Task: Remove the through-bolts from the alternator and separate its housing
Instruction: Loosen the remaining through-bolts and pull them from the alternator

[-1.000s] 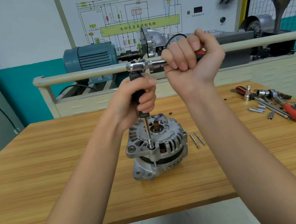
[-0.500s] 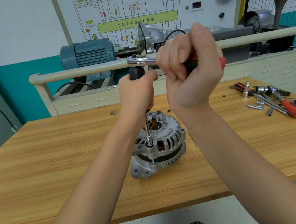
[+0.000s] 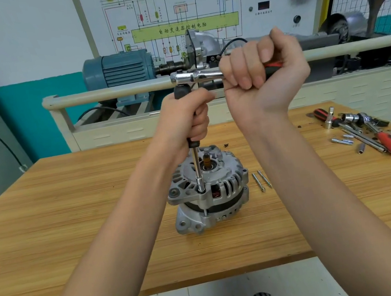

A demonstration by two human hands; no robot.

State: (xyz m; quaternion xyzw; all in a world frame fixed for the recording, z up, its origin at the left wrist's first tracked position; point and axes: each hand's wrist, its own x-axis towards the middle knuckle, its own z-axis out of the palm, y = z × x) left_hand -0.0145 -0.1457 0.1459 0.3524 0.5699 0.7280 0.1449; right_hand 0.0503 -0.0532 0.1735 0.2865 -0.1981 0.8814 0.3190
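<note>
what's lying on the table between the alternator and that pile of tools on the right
In the head view, two loose through-bolts lie side by side on the table just right of the alternator; my right forearm hides some of the stretch toward the tool pile.

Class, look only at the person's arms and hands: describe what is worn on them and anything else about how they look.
Both forearms are bare to the frame's edge: no sleeves show. The left hand and right hand wear no gloves, and no rings, watch or bracelet are visible. Fingernails are short and unpainted.

The silver alternator (image 3: 208,189) stands upright mid-table, housing halves together, two loose bolts (image 3: 261,180) lying just right of it.
</note>
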